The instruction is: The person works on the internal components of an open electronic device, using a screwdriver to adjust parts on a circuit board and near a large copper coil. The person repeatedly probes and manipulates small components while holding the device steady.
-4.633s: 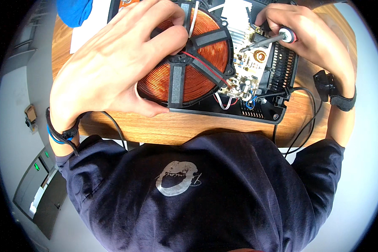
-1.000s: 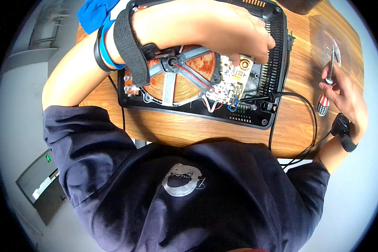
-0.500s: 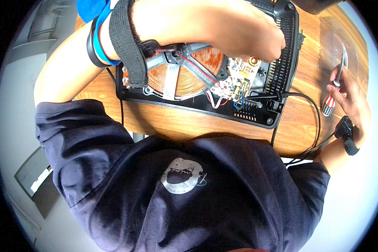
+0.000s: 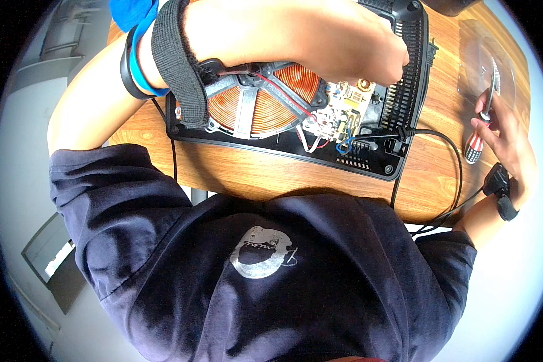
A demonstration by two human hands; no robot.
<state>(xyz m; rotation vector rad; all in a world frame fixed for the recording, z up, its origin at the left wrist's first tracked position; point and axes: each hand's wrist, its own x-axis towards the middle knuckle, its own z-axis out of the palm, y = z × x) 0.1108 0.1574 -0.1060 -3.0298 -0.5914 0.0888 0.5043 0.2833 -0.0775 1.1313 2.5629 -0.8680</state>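
An induction cooker with its top off, its black casing (image 4: 377, 167) bare, lies in front of me. Inside it are a round copper coil (image 4: 220, 108) and a pale circuit board (image 4: 351, 111) with blue, red and white wires. My left hand (image 4: 374, 54) is closed over the casing's far right part, beside the vent slots; its fingertips are hidden beneath it. Off to the right, my right hand (image 4: 502, 127) is closed around a screwdriver (image 4: 475, 146) with a red, white and black handle. The screwdriver's metal shaft points away from me, over a clear plastic tray (image 4: 469, 69).
A black cable (image 4: 443, 137) leaves the casing's right side and loops toward me across the wooden table (image 4: 241, 176). Something blue (image 4: 131, 13) lies at the far left, behind my left wrist. A dark object (image 4: 449, 5) stands at the far right edge.
My right hand has shifted slightly away from me with the screwdriver. The left hand stays over the casing, almost still.
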